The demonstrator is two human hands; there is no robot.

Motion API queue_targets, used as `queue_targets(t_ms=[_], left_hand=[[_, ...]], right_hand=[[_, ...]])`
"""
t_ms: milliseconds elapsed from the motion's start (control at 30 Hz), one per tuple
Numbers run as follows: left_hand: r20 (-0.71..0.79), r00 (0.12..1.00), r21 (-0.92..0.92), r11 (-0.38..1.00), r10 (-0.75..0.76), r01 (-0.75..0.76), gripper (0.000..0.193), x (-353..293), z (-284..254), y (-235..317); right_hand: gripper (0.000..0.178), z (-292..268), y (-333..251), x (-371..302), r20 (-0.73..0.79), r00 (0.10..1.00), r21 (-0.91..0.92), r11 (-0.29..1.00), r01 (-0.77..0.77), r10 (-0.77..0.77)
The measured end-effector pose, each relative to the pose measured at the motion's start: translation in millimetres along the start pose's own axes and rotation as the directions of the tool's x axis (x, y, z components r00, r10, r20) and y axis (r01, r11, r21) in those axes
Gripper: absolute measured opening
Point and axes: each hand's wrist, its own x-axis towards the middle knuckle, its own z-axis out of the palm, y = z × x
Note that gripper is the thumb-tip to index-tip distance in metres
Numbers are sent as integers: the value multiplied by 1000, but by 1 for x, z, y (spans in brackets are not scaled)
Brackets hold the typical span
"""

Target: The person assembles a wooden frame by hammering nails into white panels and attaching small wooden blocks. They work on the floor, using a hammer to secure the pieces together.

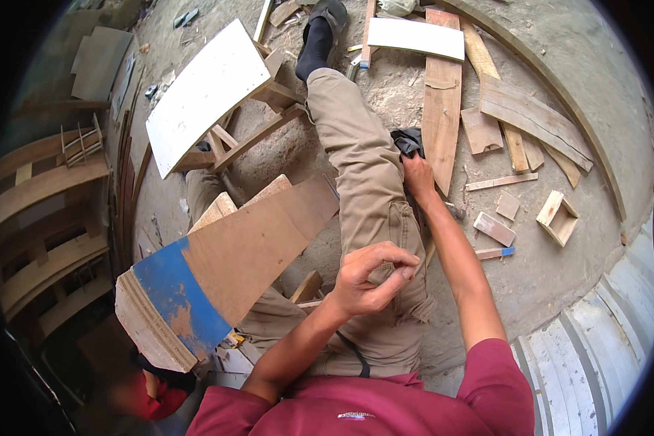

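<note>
Person seated on a dusty concrete floor, right leg in khaki trousers [367,174] stretched forward, scrap timber all round.

Right hand [417,178] reaches down past the outer side of the right thigh, fingers closed around a dark crumpled cloth [408,140], possibly a glove; too bunched to tell which. The cloth lies on the floor between the thigh and the long plank [440,109], touching the trouser leg.

Left hand [370,276] hovers above the lap, fingertips drawn in against the thumb as if pinching something small; I cannot tell whether anything is actually held there.

A brown plywood panel with a blue-painted end [218,272] leans across the left leg, its blue end nearest the body, layered edge showing. A white board [203,91] rests on a wooden frame beyond it.

To the right, well apart from the hand: short offcuts [494,229] and a small open wooden box [557,216].

Judgement on the grab: the cloth sits tight against the plank's edge, so gathering it fully into the palm before lifting should keep it from snagging on splinters. Keeping the leg steady would stop the leaning panel from sliding off.
</note>
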Motion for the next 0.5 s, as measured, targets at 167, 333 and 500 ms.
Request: queue_targets(t_ms=[167,333,500], left_hand=[[-1,999,15,999,-32,32,16,8,-4,-3],[-76,993,0,996,-85,85,15,5,-10,-6],[-67,993,-9,995,-98,97,15,-1,-10,1]], right_hand=[[18,3,-3,4,-5,997,45,996,-70,71],[18,-9,-8,-1,-58,991,243,964,-104,122],[21,-15,-4,-2,-103,977,440,890,-121,184]])
